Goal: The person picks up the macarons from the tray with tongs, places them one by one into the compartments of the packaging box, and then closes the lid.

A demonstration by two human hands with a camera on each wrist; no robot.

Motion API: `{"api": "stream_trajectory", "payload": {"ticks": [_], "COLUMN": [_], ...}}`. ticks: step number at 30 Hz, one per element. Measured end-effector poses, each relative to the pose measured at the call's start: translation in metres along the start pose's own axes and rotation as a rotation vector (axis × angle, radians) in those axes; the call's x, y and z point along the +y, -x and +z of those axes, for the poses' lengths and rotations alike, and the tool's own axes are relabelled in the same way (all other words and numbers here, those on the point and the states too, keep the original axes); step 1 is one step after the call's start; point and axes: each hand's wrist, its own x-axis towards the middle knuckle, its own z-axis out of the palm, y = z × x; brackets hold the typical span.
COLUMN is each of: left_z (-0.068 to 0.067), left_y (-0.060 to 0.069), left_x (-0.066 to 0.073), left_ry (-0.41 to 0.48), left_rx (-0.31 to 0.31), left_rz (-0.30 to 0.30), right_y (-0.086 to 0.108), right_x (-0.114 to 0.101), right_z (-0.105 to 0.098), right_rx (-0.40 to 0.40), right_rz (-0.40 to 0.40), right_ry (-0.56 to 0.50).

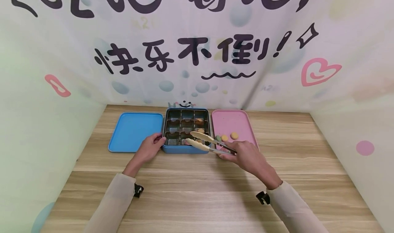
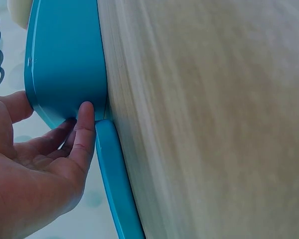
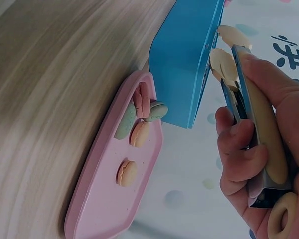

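My right hand (image 1: 250, 157) grips kitchen tongs (image 3: 266, 124) with pale tips. Their tips stand apart over the front of a blue box (image 1: 186, 150) holding a dark divided insert (image 1: 173, 126). Round orange-tan pieces show in the insert's right column, and something pinkish lies near the tongs' lower tip, partly hidden. My left hand (image 1: 149, 146) touches the box's front left corner, its thumb at the rim and fingers against the side. On a pink tray (image 3: 102, 199) lie a pink macaron (image 3: 142, 99), green macarons (image 3: 124, 122) and an orange macaron (image 3: 126, 173).
A blue lid (image 1: 135, 132) lies flat left of the box, nearly touching it. The pink tray sits close on the box's right. Behind them rises a printed wall (image 1: 184, 55), with side walls left and right. Wooden tabletop (image 1: 197, 192) extends in front.
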Motion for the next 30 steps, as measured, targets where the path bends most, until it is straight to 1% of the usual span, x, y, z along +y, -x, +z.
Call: {"api": "stream_trajectory", "payload": {"ticks": [3,8,11,18,21,25,30], "left_z": [0.0,0.001,0.001,0.001,0.001,0.0,0.001], "left_y": [0.0,0.0,0.0,0.0,0.0,-0.001,-0.001], "left_x": [0.0,-0.001,-0.001,-0.001,-0.001,-0.001,-0.002], "left_ry": [-0.005,-0.007,-0.003,-0.002,0.0,0.004,-0.002], "left_rx": [0.001,0.004,0.003,0.001,0.0,-0.001,-0.001], "left_rz": [0.009,0.015,0.014,0.009,0.004,0.001,0.002], "right_y": [0.001,0.003,0.005,0.013,0.017,0.025,0.035], "right_x": [0.001,0.007,0.012,0.029,0.039,0.052,0.066], "right_z": [-0.001,-0.003,-0.005,-0.01,-0.012,-0.014,-0.015], "right_rx": [-0.004,0.011,0.022,0.014,0.018,0.038,0.039], "right_rz": [0.011,0.012,0.011,0.055,0.053,0.056,0.092], "right_ry": [-0.023,-0.068,-0.068,-0.058,-0.038,-0.016,-0.011]}}
